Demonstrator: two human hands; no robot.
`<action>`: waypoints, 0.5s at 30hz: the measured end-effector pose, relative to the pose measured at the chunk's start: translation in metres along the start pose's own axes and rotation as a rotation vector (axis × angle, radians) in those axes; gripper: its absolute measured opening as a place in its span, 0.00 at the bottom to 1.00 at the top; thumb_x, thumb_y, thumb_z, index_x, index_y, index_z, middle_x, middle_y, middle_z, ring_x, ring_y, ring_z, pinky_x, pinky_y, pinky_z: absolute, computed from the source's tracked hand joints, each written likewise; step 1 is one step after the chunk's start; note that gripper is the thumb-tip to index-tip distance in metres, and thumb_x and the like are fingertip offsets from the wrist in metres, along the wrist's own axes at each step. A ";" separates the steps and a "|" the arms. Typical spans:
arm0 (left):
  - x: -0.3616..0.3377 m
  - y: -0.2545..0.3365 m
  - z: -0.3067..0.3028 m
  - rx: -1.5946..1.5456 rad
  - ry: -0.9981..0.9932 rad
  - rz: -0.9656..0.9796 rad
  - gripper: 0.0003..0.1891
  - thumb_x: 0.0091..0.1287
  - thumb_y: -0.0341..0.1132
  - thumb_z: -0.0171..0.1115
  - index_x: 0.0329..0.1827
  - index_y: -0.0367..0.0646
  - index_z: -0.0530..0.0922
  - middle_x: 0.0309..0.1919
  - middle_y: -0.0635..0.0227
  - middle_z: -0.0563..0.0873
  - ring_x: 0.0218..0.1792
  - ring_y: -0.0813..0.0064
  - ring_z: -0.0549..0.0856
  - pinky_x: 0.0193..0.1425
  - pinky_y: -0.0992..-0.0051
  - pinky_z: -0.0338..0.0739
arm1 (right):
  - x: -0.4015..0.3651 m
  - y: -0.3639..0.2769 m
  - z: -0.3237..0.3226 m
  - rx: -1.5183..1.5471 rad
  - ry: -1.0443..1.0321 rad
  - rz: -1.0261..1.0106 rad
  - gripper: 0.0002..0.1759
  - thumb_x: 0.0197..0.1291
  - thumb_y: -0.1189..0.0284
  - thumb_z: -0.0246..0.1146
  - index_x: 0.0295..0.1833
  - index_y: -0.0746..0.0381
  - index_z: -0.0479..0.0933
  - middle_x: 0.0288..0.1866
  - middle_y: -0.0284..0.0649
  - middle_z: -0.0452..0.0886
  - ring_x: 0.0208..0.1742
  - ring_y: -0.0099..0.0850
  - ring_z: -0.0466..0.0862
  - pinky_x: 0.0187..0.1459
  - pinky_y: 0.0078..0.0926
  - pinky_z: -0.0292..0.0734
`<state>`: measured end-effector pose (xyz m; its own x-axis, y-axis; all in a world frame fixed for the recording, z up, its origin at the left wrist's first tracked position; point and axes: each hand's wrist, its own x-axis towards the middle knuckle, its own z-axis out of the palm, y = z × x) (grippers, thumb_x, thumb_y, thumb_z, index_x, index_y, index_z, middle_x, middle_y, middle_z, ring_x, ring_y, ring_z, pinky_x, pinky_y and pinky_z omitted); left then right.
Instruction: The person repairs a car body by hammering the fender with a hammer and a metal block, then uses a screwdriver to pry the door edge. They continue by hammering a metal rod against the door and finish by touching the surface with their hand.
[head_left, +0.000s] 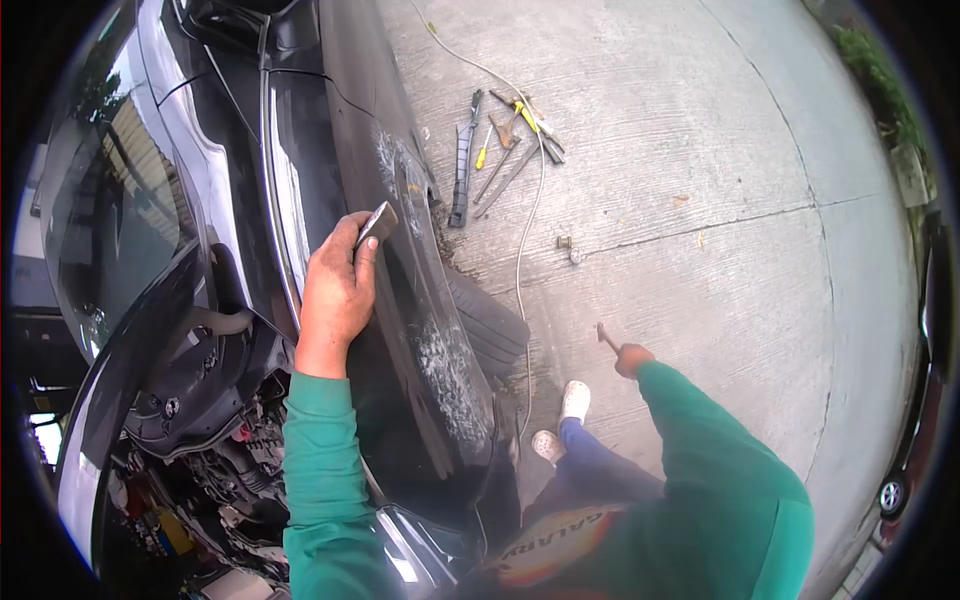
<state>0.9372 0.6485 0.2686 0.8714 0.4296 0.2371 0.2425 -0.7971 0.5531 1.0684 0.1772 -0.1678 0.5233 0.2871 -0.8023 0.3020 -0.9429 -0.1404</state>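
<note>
My left hand (341, 282) grips a small block-like metal tool (377, 224) between thumb and fingers, over the dark car fender (390, 290). Scuffed, whitish scraped patches mark the fender beside and below it. Off to the right, above the concrete, my right hand (633, 360) is closed around the handle of a hammer (606, 338), its small head pointing up and left, apart from the car. Below the fender edge the front tire (490, 325) sticks out.
Several hand tools, among them a yellow-handled screwdriver (481, 158), lie on the concrete (700, 130). A cable (536, 200) runs past them. The open engine bay (200, 400) is at lower left. A red car (893, 495) stands far right.
</note>
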 end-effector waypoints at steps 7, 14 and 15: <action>-0.007 -0.001 -0.005 0.006 0.077 0.064 0.14 0.79 0.32 0.63 0.64 0.38 0.82 0.53 0.41 0.90 0.58 0.34 0.86 0.61 0.47 0.81 | -0.271 0.303 0.069 -0.184 -0.441 0.356 0.36 0.67 0.59 0.66 0.79 0.60 0.78 0.66 0.56 0.89 0.67 0.55 0.89 0.68 0.52 0.83; -0.018 0.017 0.001 0.205 0.076 0.049 0.15 0.79 0.36 0.62 0.64 0.41 0.82 0.56 0.47 0.91 0.58 0.40 0.88 0.63 0.47 0.83 | -0.327 0.340 0.029 0.241 -0.295 0.399 0.36 0.68 0.59 0.65 0.79 0.62 0.76 0.64 0.58 0.90 0.64 0.58 0.90 0.66 0.53 0.84; -0.018 0.020 0.003 0.251 0.075 0.048 0.15 0.79 0.36 0.62 0.65 0.42 0.81 0.57 0.48 0.91 0.58 0.41 0.88 0.63 0.47 0.83 | -0.320 0.342 0.022 0.272 -0.275 0.379 0.36 0.68 0.59 0.65 0.79 0.62 0.76 0.63 0.58 0.90 0.64 0.58 0.90 0.66 0.53 0.84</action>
<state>0.9271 0.6238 0.2730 0.8527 0.4112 0.3222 0.3078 -0.8938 0.3260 0.9866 -0.2405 0.0281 0.3165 -0.1017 -0.9431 -0.1037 -0.9920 0.0721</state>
